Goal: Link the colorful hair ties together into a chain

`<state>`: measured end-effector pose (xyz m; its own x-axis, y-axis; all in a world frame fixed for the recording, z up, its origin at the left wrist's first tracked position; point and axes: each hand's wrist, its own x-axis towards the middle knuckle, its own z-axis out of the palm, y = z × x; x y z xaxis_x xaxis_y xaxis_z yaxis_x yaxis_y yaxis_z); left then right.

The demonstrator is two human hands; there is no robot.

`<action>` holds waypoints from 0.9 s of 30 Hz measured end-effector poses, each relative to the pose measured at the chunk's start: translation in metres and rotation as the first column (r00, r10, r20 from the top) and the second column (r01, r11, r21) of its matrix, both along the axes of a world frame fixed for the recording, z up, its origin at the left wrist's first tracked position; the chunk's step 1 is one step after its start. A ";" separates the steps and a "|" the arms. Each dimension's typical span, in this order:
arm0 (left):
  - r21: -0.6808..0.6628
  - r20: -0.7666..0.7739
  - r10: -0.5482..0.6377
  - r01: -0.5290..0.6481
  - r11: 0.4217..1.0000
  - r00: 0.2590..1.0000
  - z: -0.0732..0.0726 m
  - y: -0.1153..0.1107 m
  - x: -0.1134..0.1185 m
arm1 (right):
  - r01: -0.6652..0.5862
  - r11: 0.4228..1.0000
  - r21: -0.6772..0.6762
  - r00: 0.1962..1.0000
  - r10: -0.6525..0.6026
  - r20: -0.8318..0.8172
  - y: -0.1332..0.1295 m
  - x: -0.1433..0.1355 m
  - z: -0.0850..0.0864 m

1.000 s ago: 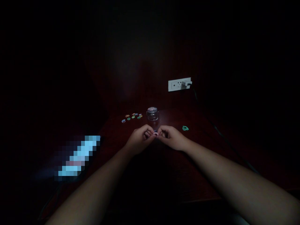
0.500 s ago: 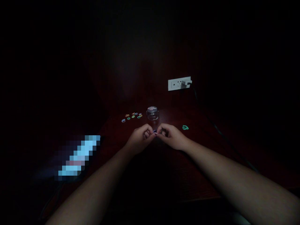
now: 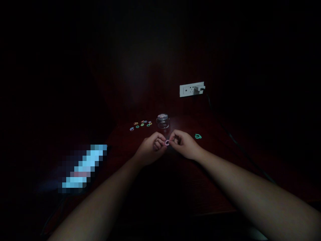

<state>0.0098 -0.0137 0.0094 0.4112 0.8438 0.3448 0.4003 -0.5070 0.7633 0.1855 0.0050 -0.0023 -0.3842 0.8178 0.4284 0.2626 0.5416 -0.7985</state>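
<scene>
Between my two hands is a small pinkish-purple ring (image 3: 167, 143), its round opening turned toward me. My left hand (image 3: 153, 147) pinches its left side with thumb and forefinger, the other fingers curled. My right hand (image 3: 183, 144) pinches the right side in the same way. Just beyond the hands stands a clear jar (image 3: 163, 121) with its lid on; no contents can be made out through its wall. To the left of the jar lie several small coloured rings (image 3: 142, 124). A green looped piece (image 3: 198, 136) lies to the right of my right hand.
The dark red table (image 3: 208, 187) is dimly lit. At the left lies a glowing, pixelated screen (image 3: 85, 169). A white wall socket (image 3: 192, 89) holds a plug, and its cable (image 3: 235, 143) runs down along the right side of the table.
The ring between my fingers has turned, so its opening now shows more plainly. My fingertips have shifted slightly around it; the jar and the other pieces stay in place.
</scene>
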 end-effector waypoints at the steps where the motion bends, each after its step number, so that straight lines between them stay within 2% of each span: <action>1: -0.003 0.008 -0.005 0.005 1.000 1.000 0.000 0.000 0.000 | 0.002 1.000 0.003 1.000 -0.002 -0.009 0.000 0.000 0.001; 17: -0.011 0.057 0.029 -0.028 1.000 0.998 -0.003 0.003 0.001 | -0.011 1.000 -0.009 0.999 0.012 0.042 0.001 0.000 -0.003; 27: 0.022 -0.004 0.065 -0.065 0.998 0.998 -0.001 0.003 0.001 | -0.030 0.999 -0.010 0.999 0.031 0.041 0.000 0.000 -0.002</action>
